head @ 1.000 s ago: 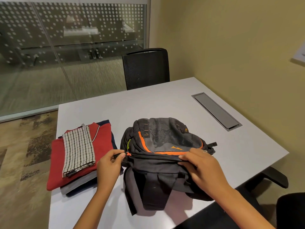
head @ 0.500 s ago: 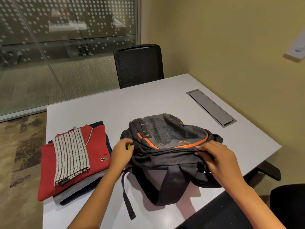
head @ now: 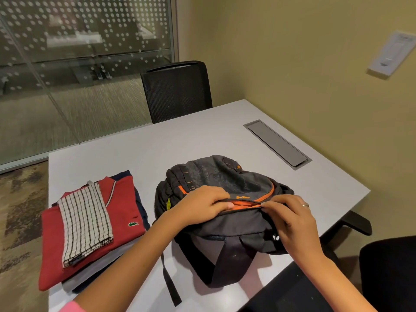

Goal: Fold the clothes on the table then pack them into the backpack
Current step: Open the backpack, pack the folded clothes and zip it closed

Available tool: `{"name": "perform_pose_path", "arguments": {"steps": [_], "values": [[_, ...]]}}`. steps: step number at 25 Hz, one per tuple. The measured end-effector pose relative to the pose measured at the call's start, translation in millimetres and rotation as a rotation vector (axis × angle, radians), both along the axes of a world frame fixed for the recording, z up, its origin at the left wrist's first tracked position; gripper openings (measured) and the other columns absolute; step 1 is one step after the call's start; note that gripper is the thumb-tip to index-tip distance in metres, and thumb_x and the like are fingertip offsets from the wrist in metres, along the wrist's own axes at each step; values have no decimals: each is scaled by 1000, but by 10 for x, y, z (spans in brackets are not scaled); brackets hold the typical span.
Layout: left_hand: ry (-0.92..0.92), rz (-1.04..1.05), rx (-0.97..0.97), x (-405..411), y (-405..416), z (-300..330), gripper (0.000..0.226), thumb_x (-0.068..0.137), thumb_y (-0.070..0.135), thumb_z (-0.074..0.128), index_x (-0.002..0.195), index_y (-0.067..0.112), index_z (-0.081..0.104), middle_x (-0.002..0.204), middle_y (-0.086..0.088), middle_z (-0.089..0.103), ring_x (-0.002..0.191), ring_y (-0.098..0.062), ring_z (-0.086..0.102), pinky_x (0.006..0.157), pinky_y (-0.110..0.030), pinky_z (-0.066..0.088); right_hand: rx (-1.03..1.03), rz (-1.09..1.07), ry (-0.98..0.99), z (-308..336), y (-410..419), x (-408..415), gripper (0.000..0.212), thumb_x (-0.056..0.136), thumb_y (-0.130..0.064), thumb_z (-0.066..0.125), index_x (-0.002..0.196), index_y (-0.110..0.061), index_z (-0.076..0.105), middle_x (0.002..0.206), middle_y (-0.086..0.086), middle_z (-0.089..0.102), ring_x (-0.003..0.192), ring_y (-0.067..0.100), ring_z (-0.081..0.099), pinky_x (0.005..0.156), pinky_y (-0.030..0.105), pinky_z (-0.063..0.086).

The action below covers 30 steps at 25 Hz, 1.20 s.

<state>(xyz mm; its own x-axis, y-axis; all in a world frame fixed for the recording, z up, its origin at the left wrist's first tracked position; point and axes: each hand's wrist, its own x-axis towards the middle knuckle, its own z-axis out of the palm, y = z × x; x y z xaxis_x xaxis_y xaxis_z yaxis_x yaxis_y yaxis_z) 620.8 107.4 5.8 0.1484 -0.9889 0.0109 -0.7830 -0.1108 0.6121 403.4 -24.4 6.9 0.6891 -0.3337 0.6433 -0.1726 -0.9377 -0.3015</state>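
Both hands (head: pixel 247 208) (formerly apart) now pinch backpack (head: pixel 225 183) zipper centrally.

wall (head: pixel 304 52): olive-yellow, on my right | glass partition (head: pixel 78 64): dotted, ahead | black chair (head: pixel 176 91): across my white tabletop (head: pixel 180 140) | floor (head: pixel 20 210): mottled carpet

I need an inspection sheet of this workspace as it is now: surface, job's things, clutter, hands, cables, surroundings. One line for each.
Surface: white table with a closed grey cable hatch.
Job's things: grey and orange backpack, its zip opening slightly parted; folded stack beside it, checked cloth on top of the red polo shirt.
Clutter: nothing seen.
Hands: left hand and right hand both pinch the backpack's opening edge.
Cables: nothing seen.
Surroundings: black chair, glass partition, yellow wall with a white plate.
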Motion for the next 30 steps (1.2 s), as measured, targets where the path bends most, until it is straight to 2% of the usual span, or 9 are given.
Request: {"name": "perform_pose_path", "arguments": {"steps": [2, 6, 10, 13, 17, 21, 23, 26, 30], "values": [[-13, 172, -106, 34, -40, 23, 35, 94, 48, 40, 77, 21, 52, 70, 4, 58, 70, -15, 57, 71, -45, 47, 18, 24, 43, 17, 26, -62, 32, 91, -40, 57, 101, -13, 72, 105, 2, 64, 100, 23, 57, 86, 36, 45], [84, 522, -256, 303, -251, 234, 34, 100, 32, 47, 74, 10, 53, 63, -2, 55, 70, -24, 54, 64, -37, 37, -100, 181, 334, -53, 119, -225, 70, 79, -75, 50, 123, -21, 63, 123, -5, 59, 123, 18, 46, 98, 39, 33], [112, 642, -235, 686, -428, 390, 34, 101, 30, 44, 87, 5, 62, 80, -8, 61, 78, -22, 54, 66, -30, 35, 200, 222, 592, -53, -1, -296, 61, 90, -73, 33, 131, -34, 56, 124, -18, 54, 118, 0, 45, 97, 29, 39], [112, 674, -203, 811, -531, 379, 38, 102, 33, 40, 99, 2, 64, 89, -10, 61, 81, -20, 53, 69, -30, 38, 337, 202, 586, -34, -169, -223, 55, 91, -67, 37, 131, -35, 56, 126, -20, 52, 117, -5, 46, 100, 28, 41], [139, 733, -187, 964, -606, 338, 37, 101, 34, 41, 95, 5, 63, 85, -6, 59, 73, -14, 50, 58, -23, 35, 1, 76, 480, -70, -628, 153, 73, 89, -60, 47, 151, -28, 26, 157, 1, 23, 139, 22, 30, 106, 42, 37], [163, 787, -195, 1177, -661, 297, 33, 98, 35, 47, 85, 8, 61, 75, -2, 57, 75, -19, 53, 57, -26, 35, -240, 66, 645, -97, -1043, 823, 114, 70, -64, 70, 154, -28, 1, 161, 8, -10, 147, 35, 2, 106, 62, 32], [139, 857, -217, 1272, -688, 268, 27, 96, 36, 53, 96, 11, 62, 85, -2, 59, 84, -21, 55, 65, -27, 37, -264, 94, 750, -151, -1152, 1156, 128, 61, -67, 74, 152, -31, -9, 159, 6, -21, 146, 38, -13, 102, 71, 23], [-106, 931, -241, 1256, -725, 217, 34, 95, 30, 56, 124, 13, 52, 114, -8, 59, 106, -28, 54, 80, -36, 44, -235, 123, 852, -276, -1247, 1559, 138, 58, -65, 77, 146, -36, -24, 153, 5, -36, 141, 42, -25, 100, 75, 22], [-799, 602, -394, 1001, -767, 72, 52, 94, 34, 54, 139, 10, 43, 148, -18, 37, 138, -37, 28, 108, -53, 27, -259, 152, 823, -398, -1373, 1920, 144, 51, -58, 84, 146, -39, -22, 154, 13, -32, 140, 41, 12, 95, 52, 40]]}}
